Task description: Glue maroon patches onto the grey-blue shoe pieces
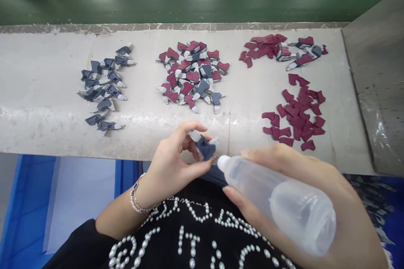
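My left hand (176,155) grips a small navy and light grey plastic part (204,145) between thumb and fingers, with its recessed navy face turned up. In my right hand (293,168) is a translucent squeeze bottle (277,197), tilted so that its white nozzle tip (222,162) points at the part. A small gap separates the tip from my left thumb and the part. Beyond my hands lies a heap of navy, grey and maroon parts (192,76). Loose maroon pieces (299,113) are spread to the right of it.
Several navy and grey parts (105,92) lie at the left of the pale work surface (41,92). More maroon pieces (263,46) and assembled parts (303,52) sit at the back right. A metal wall (378,71) bounds the right side. A blue bin (27,201) stands below left.
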Demonstrator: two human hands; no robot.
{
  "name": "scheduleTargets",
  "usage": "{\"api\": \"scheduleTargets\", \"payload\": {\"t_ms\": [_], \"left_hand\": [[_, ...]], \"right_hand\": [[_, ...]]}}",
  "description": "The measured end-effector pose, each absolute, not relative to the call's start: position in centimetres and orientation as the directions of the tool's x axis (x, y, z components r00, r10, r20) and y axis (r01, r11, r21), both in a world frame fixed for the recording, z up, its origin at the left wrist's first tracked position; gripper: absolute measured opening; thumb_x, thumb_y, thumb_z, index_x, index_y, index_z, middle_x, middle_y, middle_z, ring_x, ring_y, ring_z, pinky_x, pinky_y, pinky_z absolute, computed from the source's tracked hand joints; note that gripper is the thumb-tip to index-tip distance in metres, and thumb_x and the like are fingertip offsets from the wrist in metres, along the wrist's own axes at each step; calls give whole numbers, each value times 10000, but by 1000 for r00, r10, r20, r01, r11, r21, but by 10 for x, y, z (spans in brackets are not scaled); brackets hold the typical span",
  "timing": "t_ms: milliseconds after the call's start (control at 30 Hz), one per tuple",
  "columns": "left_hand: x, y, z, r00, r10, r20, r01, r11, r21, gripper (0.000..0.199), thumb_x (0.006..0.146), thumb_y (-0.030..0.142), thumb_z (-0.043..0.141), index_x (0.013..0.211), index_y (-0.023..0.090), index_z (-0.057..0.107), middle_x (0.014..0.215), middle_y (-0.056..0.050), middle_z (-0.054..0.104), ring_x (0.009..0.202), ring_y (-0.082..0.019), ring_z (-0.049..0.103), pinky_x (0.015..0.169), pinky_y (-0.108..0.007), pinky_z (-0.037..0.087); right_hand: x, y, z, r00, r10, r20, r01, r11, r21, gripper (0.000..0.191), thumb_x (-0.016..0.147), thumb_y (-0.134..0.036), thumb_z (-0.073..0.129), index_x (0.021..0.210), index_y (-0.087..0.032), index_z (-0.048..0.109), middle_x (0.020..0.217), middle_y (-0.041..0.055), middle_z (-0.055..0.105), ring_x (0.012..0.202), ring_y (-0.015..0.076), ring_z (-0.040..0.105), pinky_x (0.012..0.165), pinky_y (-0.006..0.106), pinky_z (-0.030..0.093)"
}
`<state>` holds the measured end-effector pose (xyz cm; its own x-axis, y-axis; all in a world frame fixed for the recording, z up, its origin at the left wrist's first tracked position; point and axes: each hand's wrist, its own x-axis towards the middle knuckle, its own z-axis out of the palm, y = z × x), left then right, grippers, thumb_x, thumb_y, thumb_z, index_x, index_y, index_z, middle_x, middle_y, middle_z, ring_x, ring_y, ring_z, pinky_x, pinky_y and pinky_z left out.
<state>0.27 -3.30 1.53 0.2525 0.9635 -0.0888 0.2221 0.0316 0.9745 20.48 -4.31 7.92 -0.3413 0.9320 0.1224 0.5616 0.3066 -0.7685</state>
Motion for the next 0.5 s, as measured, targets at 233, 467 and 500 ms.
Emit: {"api": "scheduleTargets", "payload": {"t_ms": [233, 467, 500], "left_hand": [[3, -31, 18, 283, 952, -114, 183, 63, 981, 495, 757, 156, 814, 1153, 234, 527, 1008, -40, 739, 709, -130, 684, 638, -228, 580], [4, -31, 19, 333, 933, -140, 174, 85, 981, 485, 775, 199, 814, 1160, 248, 523, 1001, -25, 741, 694, -115, 665, 607, -205, 568], [5, -31, 19, 331, 932, -146, 163, 96, 982, 482, 774, 195, 815, 1156, 246, 524, 995, -26, 740, 698, -117, 670, 604, -203, 568]], "right_hand": [[208, -36, 82, -300, 947, 111, 523, 261, -812, 151, 840, -297, 712, 897, -311, 573, 654, -94, 642, 423, 112, 592, 397, 239, 500], [204, -36, 82, -317, 945, 82, 552, 254, -794, 186, 855, -358, 715, 905, -326, 538, 746, -81, 660, 533, 134, 641, 491, 229, 555], [204, -37, 81, -311, 945, 98, 573, 269, -775, 175, 868, -377, 697, 905, -328, 534, 738, -74, 652, 520, 142, 633, 473, 248, 545]]}}
